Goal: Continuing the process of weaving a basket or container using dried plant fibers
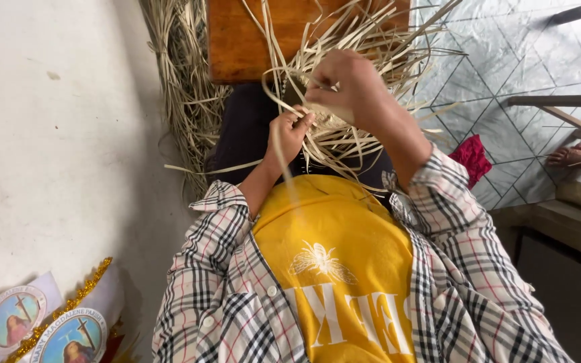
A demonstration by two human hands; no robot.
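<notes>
A loose bundle of pale dried straw strips (354, 40) fans out over my lap, partly woven at its centre. My left hand (289, 132) pinches a few strips at the lower left of the woven part. My right hand (344, 84) is closed over the woven centre from above, gripping strips and hiding the middle of the piece. Both arms wear checked shirt sleeves (445, 202) over a yellow shirt (337, 255). One long strip runs down toward my chest.
A brown wooden board (237, 40) lies beyond the weaving. More dried straw (183, 87) is heaped at its left by a white wall. A red cloth (471, 158) lies on the tiled floor, and another person's foot (579, 156) rests at the right edge.
</notes>
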